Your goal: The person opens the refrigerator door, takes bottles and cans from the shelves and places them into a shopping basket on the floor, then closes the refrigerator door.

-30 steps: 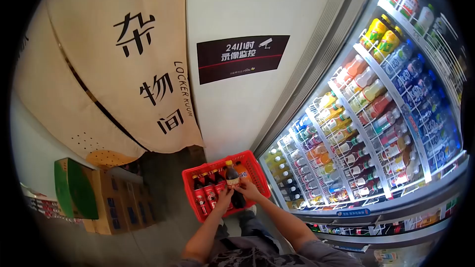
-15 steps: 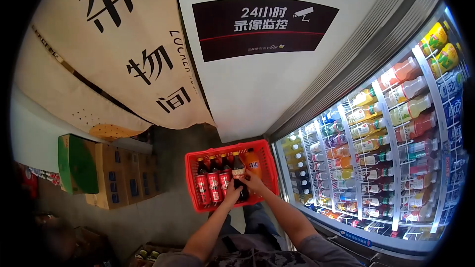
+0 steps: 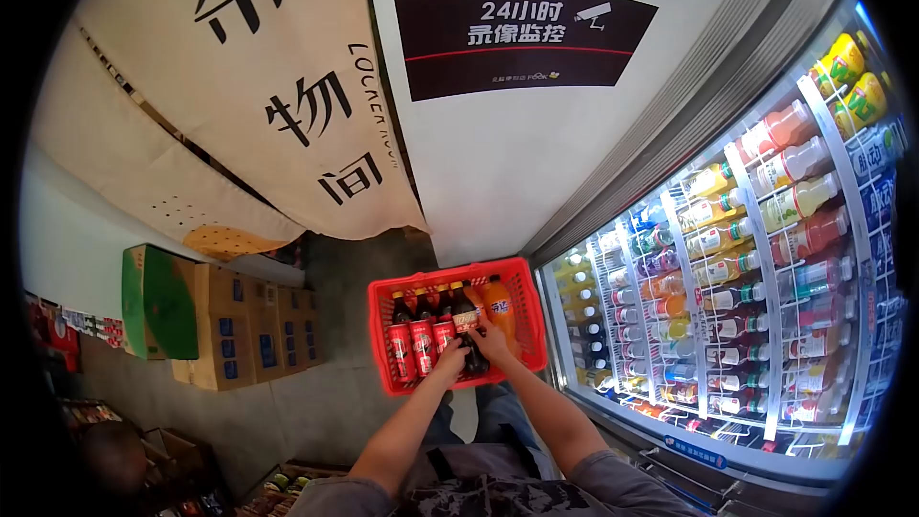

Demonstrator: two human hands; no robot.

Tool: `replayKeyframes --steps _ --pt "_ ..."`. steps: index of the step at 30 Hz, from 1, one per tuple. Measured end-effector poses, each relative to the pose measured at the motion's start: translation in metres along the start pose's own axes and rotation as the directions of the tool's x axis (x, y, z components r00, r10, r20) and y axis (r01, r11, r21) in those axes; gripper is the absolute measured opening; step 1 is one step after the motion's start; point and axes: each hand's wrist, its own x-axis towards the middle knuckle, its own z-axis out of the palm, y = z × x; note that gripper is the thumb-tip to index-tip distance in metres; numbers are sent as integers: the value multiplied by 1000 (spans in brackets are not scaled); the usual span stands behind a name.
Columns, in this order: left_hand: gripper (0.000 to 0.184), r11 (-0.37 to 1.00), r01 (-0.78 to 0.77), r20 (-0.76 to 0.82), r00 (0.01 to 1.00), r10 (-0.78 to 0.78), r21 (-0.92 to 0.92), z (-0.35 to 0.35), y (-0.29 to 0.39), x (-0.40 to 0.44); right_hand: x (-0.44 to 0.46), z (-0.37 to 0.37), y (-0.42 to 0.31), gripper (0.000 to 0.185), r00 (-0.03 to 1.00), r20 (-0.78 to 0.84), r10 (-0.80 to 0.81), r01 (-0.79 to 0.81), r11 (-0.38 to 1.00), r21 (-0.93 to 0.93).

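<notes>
A red plastic basket [image 3: 458, 269] sits in front of my body. Inside, a dark cola bottle [image 3: 463, 305] with a beige label leans between my hands. My right hand [image 3: 492, 341] grips it at the label from the right. Lower down, my left hand [image 3: 448, 363] closes on its left side, partly hiding it and a can beside it. Several red cans [image 3: 421, 343] line up left of the bottle, with more dark bottles [image 3: 400, 308] behind them. An orange soda bottle [image 3: 499, 304] lies along the basket's right side.
A lit drinks cooler [image 3: 574, 393] with rows of bottles fills the right. Stacked cardboard boxes [image 3: 237, 325] and a green box [image 3: 158, 302] stand at left. A cloth curtain [image 3: 230, 115] hangs beside a white wall [image 3: 469, 172] with a black sign [image 3: 522, 38].
The view has shifted slightly, so the basket and surroundings appear a little farther right and higher. Both hands stay at the cola bottle, with no other clear change in the basket.
</notes>
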Motion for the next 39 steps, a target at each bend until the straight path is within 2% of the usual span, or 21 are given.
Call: replayKeyframes --steps 2,3,4,5,7,11,15,17,19,21,24,27,28,29,31,32,35,36,37,39 --pt "62 999 35 8 999 -36 17 -6 0 -10 -9 4 -6 53 998 -60 14 -15 1000 -14" --pt "62 997 74 19 997 -75 32 -7 2 -14 -17 -1 -16 58 998 -49 36 -40 995 -89" --pt "64 999 33 70 997 -35 34 -11 -2 -15 -26 -4 -21 63 997 -41 62 -68 984 -163" --pt "64 999 26 85 996 -30 44 -15 -5 -15 -34 -9 -25 63 996 -59 61 -70 984 -164" --pt "57 998 16 70 997 -20 55 -17 5 -39 -46 -12 -29 67 999 6 41 -40 995 -92" --pt "48 996 -39 136 990 29 75 -29 21 -61 -62 -9 -38 62 995 -93 31 -38 996 -76" --pt "39 971 -220 197 960 197 97 -32 41 -73 -71 -22 -78 50 993 -101 54 -62 996 -70" --pt "37 958 -275 218 943 254 77 -22 60 -97 -79 -17 -88 47 983 -182 13 -17 1000 -20" --pt "37 950 -302 266 925 272 76 -20 68 -104 -86 -23 -108 47 973 -223 -57 85 990 115" --pt "36 941 -330 324 900 290 74 -11 76 -115 -101 -35 -129 46 977 -214 -17 46 990 130" --pt "34 921 -371 395 869 299 117 6 81 -136 -113 -43 -139 38 941 -330 -78 189 930 317" --pt "33 886 -431 476 824 309 172 29 82 -158 -146 -76 -174 36 905 -426 -4 189 900 393" --pt "32 877 -453 537 786 306 163 40 87 -176 -154 -82 -173 36 910 -410 70 191 806 560" --pt "30 859 -490 537 770 344 152 54 87 -195 -162 -89 -172 36 892 -443 85 200 805 558" --pt "31 829 -547 668 661 342 117 79 80 -200 -183 -117 -184 35 823 -568 -28 366 791 491" --pt "31 824 -552 699 639 321 126 92 76 -205 -207 -134 -196 31 794 -608 18 298 860 415" --pt "31 790 -602 812 517 270 120 139 63 -234 -247 -172 -187 31 694 -719 37 309 887 343" --pt "31 773 -618 825 507 250 145 153 59 -249 -262 -184 -184 33 668 -738 99 314 861 400" --pt "32 756 -633 836 497 233 165 168 53 -262 -282 -199 -183 33 661 -746 76 382 822 423" --pt "33 716 -673 854 470 224 183 191 39 -291 -318 -225 -177 33 571 -815 100 386 843 374"
